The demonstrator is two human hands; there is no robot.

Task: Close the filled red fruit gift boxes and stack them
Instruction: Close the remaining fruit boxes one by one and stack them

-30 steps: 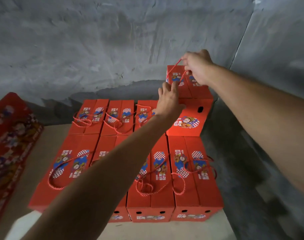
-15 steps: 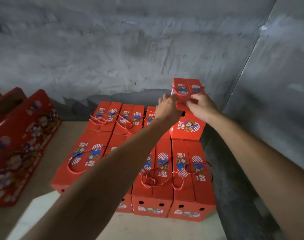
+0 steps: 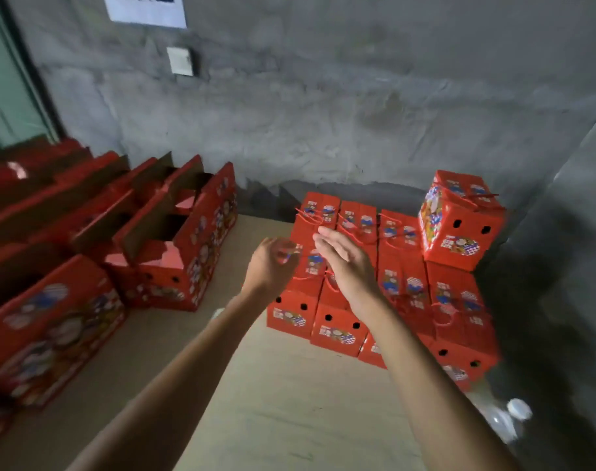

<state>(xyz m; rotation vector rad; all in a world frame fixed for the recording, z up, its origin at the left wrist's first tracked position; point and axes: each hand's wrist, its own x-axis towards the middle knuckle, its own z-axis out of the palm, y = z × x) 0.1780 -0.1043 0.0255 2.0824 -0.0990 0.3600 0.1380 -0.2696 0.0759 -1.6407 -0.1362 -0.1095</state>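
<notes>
Several closed red gift boxes (image 3: 405, 287) with rope handles stand packed together on the floor by the grey wall. One more closed box (image 3: 459, 222) sits on top of them at the back right corner. My left hand (image 3: 272, 263) hovers in front of the group with loosely curled fingers and holds nothing. Just right of it, my right hand (image 3: 347, 260) is held up with straight fingers, empty too. Neither hand touches a box. To the left stands a row of open red boxes (image 3: 174, 256) with their flaps up.
A pale board floor (image 3: 272, 402) lies under my arms. The grey concrete wall (image 3: 323, 113) closes the back and the right side. A white round thing (image 3: 517, 409) lies at the lower right. A green door frame (image 3: 4, 79) is at far left.
Both hands have let go of the top box and pulled back toward me. The view has swung left and away, so the row of open boxes shows now.
</notes>
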